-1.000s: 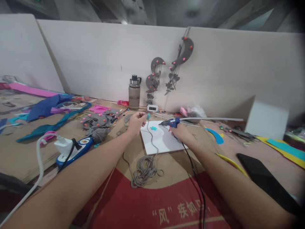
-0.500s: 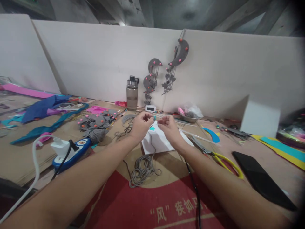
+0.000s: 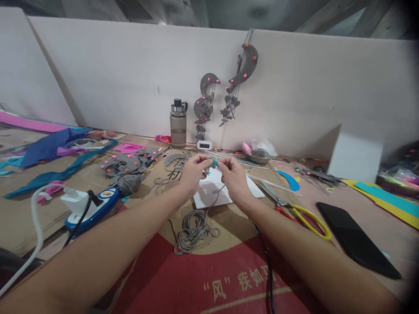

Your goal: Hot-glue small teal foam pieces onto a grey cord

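Readable print turns up in one place: the red cardboard sheet [image 3: 196,279] under the forearms carries pale Chinese characters along its lower edge, opening with "风" in quotation marks, then 疾如 and a further character that the black cable cuts across (too hidden to tell). The small white digital clock [image 3: 204,145] by the back wall shows a display, but its digits are too small to read.

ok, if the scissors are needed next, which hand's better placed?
Right, probably. The scissors lie just outside the right hand; the left hand would have to cross over. Both hands now pinch the teal piece.
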`<state>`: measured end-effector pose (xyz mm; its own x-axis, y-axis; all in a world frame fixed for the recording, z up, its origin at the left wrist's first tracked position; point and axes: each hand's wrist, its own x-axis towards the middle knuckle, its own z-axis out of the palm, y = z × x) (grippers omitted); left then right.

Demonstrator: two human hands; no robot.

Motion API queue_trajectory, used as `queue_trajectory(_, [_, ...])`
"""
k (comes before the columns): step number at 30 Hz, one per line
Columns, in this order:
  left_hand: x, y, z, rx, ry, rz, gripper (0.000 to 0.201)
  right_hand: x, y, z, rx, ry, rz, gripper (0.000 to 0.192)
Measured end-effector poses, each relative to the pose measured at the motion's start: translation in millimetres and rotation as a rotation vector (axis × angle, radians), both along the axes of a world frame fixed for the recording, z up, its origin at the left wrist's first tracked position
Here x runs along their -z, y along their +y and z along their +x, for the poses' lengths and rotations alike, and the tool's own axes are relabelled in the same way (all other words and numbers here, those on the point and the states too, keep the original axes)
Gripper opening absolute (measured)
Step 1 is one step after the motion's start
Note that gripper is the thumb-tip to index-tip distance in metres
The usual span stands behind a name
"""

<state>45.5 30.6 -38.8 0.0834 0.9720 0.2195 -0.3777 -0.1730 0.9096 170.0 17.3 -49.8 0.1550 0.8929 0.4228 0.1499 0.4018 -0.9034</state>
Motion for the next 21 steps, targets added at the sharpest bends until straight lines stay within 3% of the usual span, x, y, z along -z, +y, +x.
queue_trajectory(6, [-1.7, 0, 0, 0.087, -0.104, -0.138, 0.027, 0.8, 0, 4, 0.087, -0.103, 0.031, 0.017])
queue_trajectory(21, [3.7, 1, 1, 0.027, 0.044, -0.057, 0.021, -11.4, -10, 5, 0.195, -0.32, 0.179, 0.014])
